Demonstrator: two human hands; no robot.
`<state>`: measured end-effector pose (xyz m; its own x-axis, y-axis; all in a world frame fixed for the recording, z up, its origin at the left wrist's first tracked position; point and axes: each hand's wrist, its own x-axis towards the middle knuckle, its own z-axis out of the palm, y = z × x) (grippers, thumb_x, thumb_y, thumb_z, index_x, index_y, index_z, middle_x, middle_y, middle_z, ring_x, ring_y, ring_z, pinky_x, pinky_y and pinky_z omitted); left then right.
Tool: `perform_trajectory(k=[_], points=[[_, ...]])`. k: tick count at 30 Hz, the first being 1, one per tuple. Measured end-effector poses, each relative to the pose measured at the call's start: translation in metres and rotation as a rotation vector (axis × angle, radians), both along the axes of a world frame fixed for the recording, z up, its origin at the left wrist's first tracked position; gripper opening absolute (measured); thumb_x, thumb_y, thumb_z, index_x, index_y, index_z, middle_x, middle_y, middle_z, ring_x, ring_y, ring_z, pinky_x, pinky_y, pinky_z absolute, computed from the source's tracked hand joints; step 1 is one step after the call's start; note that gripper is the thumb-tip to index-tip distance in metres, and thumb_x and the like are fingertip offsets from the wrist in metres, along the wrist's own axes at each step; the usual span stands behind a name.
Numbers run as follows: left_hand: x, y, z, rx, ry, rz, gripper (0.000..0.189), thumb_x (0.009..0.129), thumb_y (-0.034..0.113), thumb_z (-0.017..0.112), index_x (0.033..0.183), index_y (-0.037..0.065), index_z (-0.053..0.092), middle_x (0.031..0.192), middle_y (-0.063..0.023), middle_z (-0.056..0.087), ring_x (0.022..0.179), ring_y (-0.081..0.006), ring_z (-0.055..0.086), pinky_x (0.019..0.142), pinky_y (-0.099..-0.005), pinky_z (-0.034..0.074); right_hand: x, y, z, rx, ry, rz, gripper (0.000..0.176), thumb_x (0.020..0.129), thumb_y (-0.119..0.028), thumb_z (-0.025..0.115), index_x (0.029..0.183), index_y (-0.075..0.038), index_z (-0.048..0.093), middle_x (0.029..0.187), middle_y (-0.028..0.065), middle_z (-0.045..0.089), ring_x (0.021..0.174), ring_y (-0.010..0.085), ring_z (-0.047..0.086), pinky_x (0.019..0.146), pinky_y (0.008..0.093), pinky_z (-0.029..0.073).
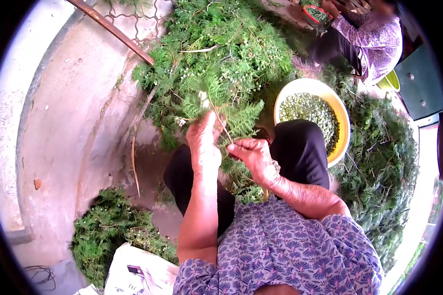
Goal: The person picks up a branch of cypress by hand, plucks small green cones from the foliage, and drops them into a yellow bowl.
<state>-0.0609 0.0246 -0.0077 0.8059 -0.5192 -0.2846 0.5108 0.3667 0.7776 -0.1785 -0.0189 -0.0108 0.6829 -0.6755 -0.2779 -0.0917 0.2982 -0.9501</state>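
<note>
A feathery green conifer sprig (243,118) with a thin brown stem is held up in front of my knees. My right hand (255,156) pinches the lower end of its stem between thumb and fingers. Closed at the sprig's left side is my left hand (204,145), its fingertips near the stem and partly hidden. Pale berries (203,100) show just above those fingertips. Beyond both hands spreads a large heap of cut conifer branches (226,44), dotted with similar pale berries.
Beside my right knee stands a yellow tub (346,125) containing many green berries. More branches lie at right (379,152) and lower left (106,219), near a white sack (133,268). At upper right sits another person (374,44) by a red-rimmed bowl (307,17). A wooden pole (113,32) slants at upper left.
</note>
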Motion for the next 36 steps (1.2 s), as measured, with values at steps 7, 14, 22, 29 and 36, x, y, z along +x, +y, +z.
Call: perform_trajectory(k=[7, 14, 22, 29, 36], points=[[-0.041, 0.030, 0.026, -0.075, -0.003, -0.116, 0.005, 0.080, 0.006, 0.061, 0.079, 0.001, 0.061, 0.070, -0.0054, 0.060, 0.056, -0.0133, 0.056, 0.048, -0.0271, 0.047, -0.055, 0.009, 0.015, -0.198, 0.027, 0.202, 0.014, 0.078, -0.007, 0.064, 0.087, 0.003, 0.065, 0.067, 0.0064, 0.063, 0.060, 0.0076, 0.055, 0.057, 0.0226, 0.046], [-0.081, 0.057, 0.050, 0.030, -0.223, -0.104, 0.003, 0.079, 0.007, 0.063, 0.079, 0.004, 0.064, 0.063, -0.0003, 0.058, 0.049, -0.0062, 0.049, 0.040, -0.0205, 0.038, -0.097, -0.032, 0.064, -1.020, -0.143, -0.010, 0.017, 0.071, -0.003, 0.066, 0.088, -0.004, 0.064, 0.081, 0.0093, 0.062, 0.071, 0.0195, 0.058, 0.064, 0.0288, 0.046], [-0.101, 0.082, 0.032, 0.082, -0.384, -0.238, 0.012, 0.077, -0.001, 0.060, 0.087, 0.003, 0.066, 0.072, 0.0015, 0.061, 0.056, -0.0032, 0.048, 0.048, -0.0178, 0.035, -0.073, -0.013, 0.069, -1.081, -0.204, 0.375, 0.044, 0.068, -0.022, 0.069, 0.105, -0.004, 0.054, 0.095, 0.0135, 0.057, 0.093, 0.0314, 0.055, 0.082, 0.0379, 0.044], [-0.109, 0.088, 0.019, 0.047, -0.236, -0.302, 0.019, 0.077, -0.004, 0.060, 0.094, 0.003, 0.064, 0.087, -0.0007, 0.063, 0.075, -0.0081, 0.058, 0.067, -0.0205, 0.047, -0.076, -0.010, 0.045, -0.710, -0.181, 0.437, 0.027, 0.070, -0.016, 0.071, 0.090, -0.001, 0.061, 0.084, 0.0089, 0.059, 0.079, 0.0205, 0.059, 0.071, 0.0301, 0.047], [-0.113, 0.075, 0.013, 0.144, -0.128, -0.371, 0.019, 0.074, -0.003, 0.064, 0.092, 0.001, 0.065, 0.087, -0.0045, 0.065, 0.074, -0.0099, 0.060, 0.069, -0.0225, 0.047, -0.080, -0.016, -0.007, 0.543, -0.368, 0.167, 0.019, 0.078, -0.019, 0.066, 0.090, -0.005, 0.062, 0.081, 0.0019, 0.063, 0.073, 0.0117, 0.058, 0.070, 0.0253, 0.048]])
